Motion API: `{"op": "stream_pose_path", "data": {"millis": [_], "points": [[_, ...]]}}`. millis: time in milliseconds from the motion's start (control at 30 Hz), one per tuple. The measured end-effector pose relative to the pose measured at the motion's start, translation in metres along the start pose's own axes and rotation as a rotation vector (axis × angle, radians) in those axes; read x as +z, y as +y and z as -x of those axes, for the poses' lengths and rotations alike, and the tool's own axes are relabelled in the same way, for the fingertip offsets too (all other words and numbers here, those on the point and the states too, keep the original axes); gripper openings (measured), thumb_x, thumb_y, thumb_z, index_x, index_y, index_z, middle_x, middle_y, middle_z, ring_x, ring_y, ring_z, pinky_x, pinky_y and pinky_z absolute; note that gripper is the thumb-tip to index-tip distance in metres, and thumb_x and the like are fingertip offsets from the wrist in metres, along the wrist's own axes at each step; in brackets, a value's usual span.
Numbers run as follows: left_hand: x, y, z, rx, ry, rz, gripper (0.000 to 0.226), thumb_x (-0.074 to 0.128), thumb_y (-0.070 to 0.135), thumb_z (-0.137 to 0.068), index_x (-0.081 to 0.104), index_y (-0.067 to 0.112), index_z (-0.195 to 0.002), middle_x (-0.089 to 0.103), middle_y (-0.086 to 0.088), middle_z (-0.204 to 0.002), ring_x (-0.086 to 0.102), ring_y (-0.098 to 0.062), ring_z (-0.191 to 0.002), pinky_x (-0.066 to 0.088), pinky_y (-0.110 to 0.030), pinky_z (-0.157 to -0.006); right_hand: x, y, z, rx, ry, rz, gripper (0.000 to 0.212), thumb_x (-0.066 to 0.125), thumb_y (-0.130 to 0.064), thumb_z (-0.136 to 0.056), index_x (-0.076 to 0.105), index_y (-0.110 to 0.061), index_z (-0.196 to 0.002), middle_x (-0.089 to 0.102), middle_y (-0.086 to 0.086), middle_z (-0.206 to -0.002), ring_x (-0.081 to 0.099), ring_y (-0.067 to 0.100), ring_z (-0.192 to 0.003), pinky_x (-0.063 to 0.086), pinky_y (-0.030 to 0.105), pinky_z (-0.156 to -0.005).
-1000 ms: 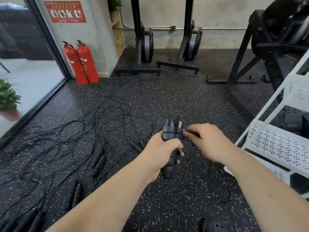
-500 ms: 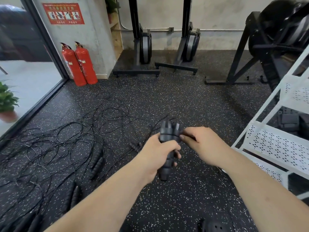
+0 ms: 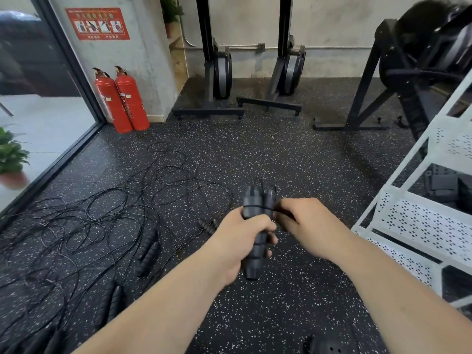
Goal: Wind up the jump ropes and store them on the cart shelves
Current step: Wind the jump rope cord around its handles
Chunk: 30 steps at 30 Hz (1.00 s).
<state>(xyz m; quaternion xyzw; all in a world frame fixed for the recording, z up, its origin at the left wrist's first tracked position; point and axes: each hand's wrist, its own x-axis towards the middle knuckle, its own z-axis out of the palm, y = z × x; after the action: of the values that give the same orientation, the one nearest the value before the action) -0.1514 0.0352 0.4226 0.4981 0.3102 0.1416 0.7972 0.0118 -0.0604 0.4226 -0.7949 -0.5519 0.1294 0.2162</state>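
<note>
Handles (image 3: 251, 200), two together, fill left hand (image 3: 242, 241); right hand (image 3: 311, 223) pinches cord (image 3: 274, 209).

Gym room, daytime. Black rubber floor (image 3: 293, 154) flecked with white, running wall to wall. At 12 o'clock, a bare grey concrete wall (image 3: 332, 19) with a thin metal pipe (image 3: 332, 47) along it. Against it, two black rowing machines (image 3: 222, 70) stored upright on their bases. At 2 o'clock, a large black exercise machine (image 3: 429, 54) on an angled frame. At 10 o'clock, two red fire extinguishers (image 3: 130, 100) side by side at the foot of a concrete pillar (image 3: 150, 60), a red safety poster (image 3: 97, 23) fixed above them at 11 o'clock. From 9 to 10 o'clock, a dark-framed glass wall (image 3: 30, 67), daylight coming through. Beyond it, at 9 o'clock, a green potted plant (image 3: 10, 157) in a reddish pot.
</note>
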Motion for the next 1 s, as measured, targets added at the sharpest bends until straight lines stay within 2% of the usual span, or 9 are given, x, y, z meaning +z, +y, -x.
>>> {"op": "stream_pose_path", "data": {"millis": [133,267,333,433,567,667,800,900,1000], "points": [[-0.011,0.010,-0.006,0.019,0.088,0.036,0.032,0.062,-0.001,-0.095,0.075,0.010,-0.122,0.070,-0.013,-0.095,0.063,-0.017,-0.066,0.052,-0.033,-0.059,-0.009,0.004,0.000,0.059,-0.009,-0.022,0.018,0.064,-0.055,-0.100,0.072,-0.038,-0.101,0.071,-0.019,-0.086,0.064,-0.004,-0.077,0.049,0.022,-0.068],[-0.024,0.020,-0.005,0.006,0.115,-0.095,0.031,0.061,0.000,-0.095,0.068,0.010,-0.123,0.080,-0.006,-0.108,0.061,-0.018,-0.067,0.051,-0.032,-0.058,-0.022,0.014,0.004,0.126,0.055,-0.027,0.046,0.069,-0.068,-0.089,0.065,-0.042,-0.126,0.068,-0.022,-0.109,0.064,-0.002,-0.096,0.056,0.030,-0.089],[-0.031,0.022,-0.003,0.010,0.107,-0.397,0.028,0.063,0.004,-0.094,0.065,0.017,-0.118,0.081,-0.002,-0.096,0.059,-0.016,-0.063,0.049,-0.031,-0.057,-0.028,0.020,0.007,0.143,-0.016,0.001,0.075,0.077,-0.072,-0.078,0.054,-0.044,-0.144,0.061,-0.022,-0.122,0.061,-0.002,-0.104,0.053,0.031,-0.094],[-0.042,0.025,-0.002,0.155,0.168,-1.255,0.033,0.067,0.026,-0.090,0.059,0.034,-0.121,0.072,0.012,-0.098,0.064,-0.014,-0.080,0.049,-0.031,-0.071,-0.035,0.022,0.012,0.133,-0.192,-0.027,0.104,0.084,-0.076,-0.066,0.036,-0.054,-0.155,0.046,-0.026,-0.141,0.054,-0.003,-0.120,0.048,0.034,-0.105],[-0.041,0.020,0.000,0.382,0.104,-1.682,0.079,0.068,0.037,-0.092,0.028,0.046,-0.159,0.062,0.013,-0.140,0.063,-0.021,-0.122,0.053,-0.040,-0.100,-0.032,0.012,0.012,-0.006,-0.128,-0.058,0.083,0.082,-0.059,-0.084,0.037,-0.059,-0.153,0.037,-0.034,-0.151,0.046,-0.008,-0.130,0.037,0.030,-0.115],[-0.036,0.021,0.002,0.508,0.049,-1.648,0.080,0.071,0.036,-0.091,0.029,0.044,-0.158,0.059,0.016,-0.143,0.062,-0.017,-0.124,0.052,-0.039,-0.102,-0.025,0.001,0.010,-0.104,-0.101,-0.083,0.064,0.079,-0.036,-0.093,0.050,-0.053,-0.148,0.045,-0.037,-0.151,0.042,-0.012,-0.139,0.029,0.020,-0.117],[-0.034,0.025,0.006,0.491,0.141,-1.285,0.053,0.075,0.032,-0.091,0.047,0.051,-0.131,0.064,0.019,-0.114,0.063,-0.006,-0.094,0.052,-0.032,-0.085,-0.030,-0.004,0.007,-0.032,-0.070,-0.210,0.012,0.065,-0.028,-0.104,0.069,-0.039,-0.102,0.076,-0.017,-0.088,0.069,0.002,-0.078,0.052,0.030,-0.075],[-0.039,0.030,0.000,0.391,0.190,-0.885,0.039,0.082,0.028,-0.089,0.055,0.045,-0.110,0.067,0.012,-0.096,0.060,-0.006,-0.074,0.051,-0.026,-0.070,-0.042,0.000,0.008,0.004,0.060,-0.360,0.017,0.059,-0.033,-0.107,0.072,-0.036,-0.095,0.065,-0.003,-0.066,0.062,0.012,-0.058,0.052,0.031,-0.063],[-0.041,0.036,-0.005,0.308,0.245,-0.490,0.035,0.090,0.027,-0.084,0.065,0.027,-0.108,0.066,0.003,-0.088,0.057,-0.015,-0.075,0.049,-0.032,-0.075,-0.048,0.003,0.009,0.028,0.216,-0.445,0.019,0.058,-0.039,-0.107,0.077,-0.039,-0.101,0.047,-0.006,-0.058,0.039,0.014,-0.052,0.036,0.029,-0.051]]}}
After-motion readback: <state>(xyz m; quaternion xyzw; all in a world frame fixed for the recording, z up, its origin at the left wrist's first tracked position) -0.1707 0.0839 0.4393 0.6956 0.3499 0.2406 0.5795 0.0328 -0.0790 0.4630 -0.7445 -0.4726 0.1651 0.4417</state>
